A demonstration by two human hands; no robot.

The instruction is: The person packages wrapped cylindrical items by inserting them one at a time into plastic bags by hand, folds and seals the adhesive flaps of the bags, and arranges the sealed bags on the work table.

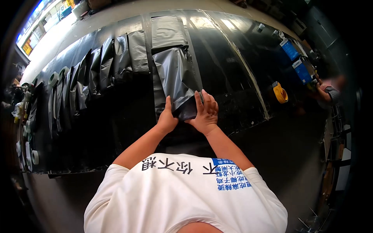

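A silvery-black plastic bag (173,72) lies lengthwise on the black table before me, creased and raised near its close end. My left hand (167,119) grips the left side of that end, with one finger pointing up along the plastic. On the right side, my right hand (206,112) holds the same end, fingers somewhat spread over it and the thumb turned inward. Between the hands shows a darker, shiny bulge; whether it is the bag's inside or something in it, I cannot tell. Another flat grey plastic bag (168,33) lies just beyond.
A row of dark plastic bags (107,62) stretches along the left of the table (221,73). Tape rolls (53,79) stand at the far left. To the right are a yellow tape dispenser (279,93) and blue boxes (301,72), with another person's arm (323,93) beside them.
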